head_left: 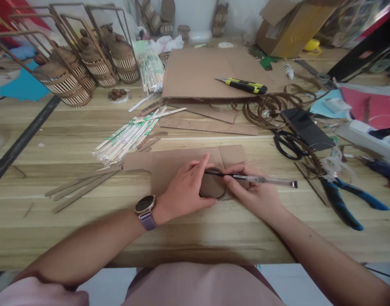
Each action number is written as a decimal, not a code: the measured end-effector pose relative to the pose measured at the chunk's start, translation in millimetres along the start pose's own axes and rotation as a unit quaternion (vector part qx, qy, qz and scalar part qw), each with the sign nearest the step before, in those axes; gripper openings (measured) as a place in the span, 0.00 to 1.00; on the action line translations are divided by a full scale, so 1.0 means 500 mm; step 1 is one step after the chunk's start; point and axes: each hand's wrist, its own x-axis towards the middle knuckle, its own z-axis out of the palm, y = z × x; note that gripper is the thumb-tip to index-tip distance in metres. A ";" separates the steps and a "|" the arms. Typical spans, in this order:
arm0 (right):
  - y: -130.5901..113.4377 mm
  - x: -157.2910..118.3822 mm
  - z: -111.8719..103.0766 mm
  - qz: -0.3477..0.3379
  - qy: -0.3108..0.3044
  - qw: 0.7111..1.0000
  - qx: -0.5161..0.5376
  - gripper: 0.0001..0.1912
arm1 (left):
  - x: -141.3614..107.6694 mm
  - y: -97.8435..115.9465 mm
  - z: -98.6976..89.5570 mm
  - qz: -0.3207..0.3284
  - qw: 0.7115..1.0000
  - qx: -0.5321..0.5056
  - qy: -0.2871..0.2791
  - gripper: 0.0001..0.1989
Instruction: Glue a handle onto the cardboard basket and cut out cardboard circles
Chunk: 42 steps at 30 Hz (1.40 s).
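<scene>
A brown ring [223, 196] lies flat on a piece of cardboard [169, 155] at the table's front. My left hand [187, 187], with a watch at its wrist, steadies the ring from the left, thumb at the near edge and fingers at the far edge. My right hand [252, 193] pinches a black and clear pen [261, 179] on the right side. The pen points left, its dark tip near the ring's far inner edge beside my left fingers. Whether the tip touches the cardboard I cannot tell.
Thin cardboard strips [83, 187] and paper-wrapped sticks [131, 134] lie left. A yellow-black utility knife [242, 85] rests on a large cardboard sheet [195, 70]. To the right are blue-handled pliers [341, 204], black-handled scissors [289, 144] and a phone [308, 127]. Lantern-like models [123, 59] stand back left.
</scene>
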 end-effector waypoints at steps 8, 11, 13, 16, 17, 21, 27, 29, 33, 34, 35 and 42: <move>-0.003 0.002 0.009 0.000 -0.039 0.999 0.029 0.03 | 0.001 0.000 0.000 0.003 1.000 -0.003 0.002 0.58; 0.003 0.005 0.005 0.019 -0.023 0.999 0.013 0.03 | 0.001 0.003 -0.001 -0.001 1.000 -0.004 0.000 0.59; 0.005 0.005 0.002 0.027 -0.007 1.000 0.004 0.03 | 0.001 0.004 -0.001 -0.007 1.000 -0.004 -0.002 0.60; 0.003 0.004 -0.001 0.025 -0.011 0.999 0.019 0.02 | 0.001 0.004 -0.002 -0.010 1.000 -0.005 -0.006 0.59; 0.001 0.003 0.000 0.019 -0.020 0.999 0.029 0.02 | 0.001 0.003 -0.002 -0.009 1.000 -0.005 -0.008 0.59; -0.007 0.003 0.003 0.007 -0.055 0.997 0.053 0.03 | 0.002 0.000 -0.001 -0.004 1.000 -0.001 -0.007 0.58; 0.003 0.009 0.011 0.022 -0.062 0.996 0.068 0.03 | 0.001 0.000 0.000 0.001 1.000 -0.004 -0.001 0.59; 0.008 0.011 0.010 0.028 -0.046 0.997 0.056 0.04 | 0.000 0.001 -0.001 0.001 1.000 -0.004 -0.001 0.60; 0.008 0.012 0.002 0.052 -0.010 0.997 0.047 0.02 | -0.001 0.001 -0.002 -0.003 1.000 0.000 0.000 0.61; 0.006 0.012 -0.001 0.055 -0.009 0.997 0.051 0.02 | -0.001 0.001 -0.002 -0.004 1.000 -0.001 0.000 0.61; 0.003 0.011 -0.002 0.054 -0.010 0.997 0.053 0.02 | 0.000 0.001 -0.002 -0.004 1.000 -0.002 -0.002 0.61; -0.006 0.004 0.006 0.024 -0.027 0.999 0.033 0.04 | 0.002 0.002 -0.003 -0.005 1.000 0.001 -0.007 0.60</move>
